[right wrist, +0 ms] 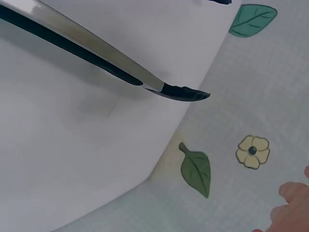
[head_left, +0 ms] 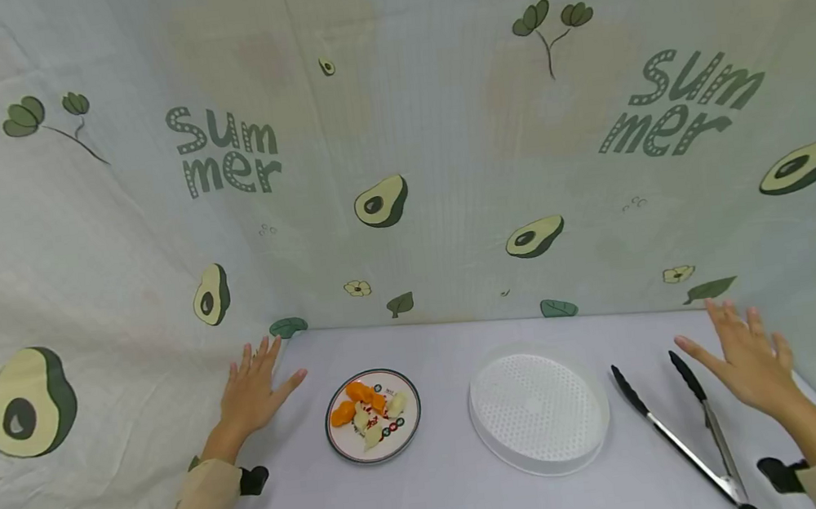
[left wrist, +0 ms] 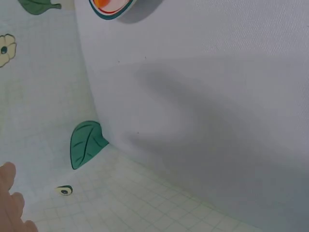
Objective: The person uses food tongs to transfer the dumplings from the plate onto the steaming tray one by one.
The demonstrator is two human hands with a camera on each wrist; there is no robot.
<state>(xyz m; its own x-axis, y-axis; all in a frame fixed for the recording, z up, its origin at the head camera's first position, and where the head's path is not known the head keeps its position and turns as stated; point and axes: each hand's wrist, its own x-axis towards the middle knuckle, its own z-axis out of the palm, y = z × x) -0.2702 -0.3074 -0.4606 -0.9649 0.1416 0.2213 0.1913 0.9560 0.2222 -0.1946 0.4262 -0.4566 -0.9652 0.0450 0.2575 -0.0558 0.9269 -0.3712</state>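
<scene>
My left hand (head_left: 250,394) is held with spread, straight fingers over the table's left side, touching nothing. To its right lies a small plate (head_left: 376,451) with a dark rim, bearing orange pieces (head_left: 344,413) and pale pieces (head_left: 396,405) of food. A round white plastic tray (head_left: 539,407) with a perforated-looking base stands right of the plate. Metal tongs (head_left: 693,456) with black tips lie spread apart at the right. Beyond them my right hand (head_left: 750,361) hovers with its fingers spread, holding nothing. In the right wrist view one arm of the tongs (right wrist: 120,58) shows close up.
A white table (head_left: 446,497) carries all these things. Behind and beside it hangs a pale cloth (head_left: 439,120) printed with avocados, leaves and lettering. Dark straps (head_left: 254,481) sit at both wrists.
</scene>
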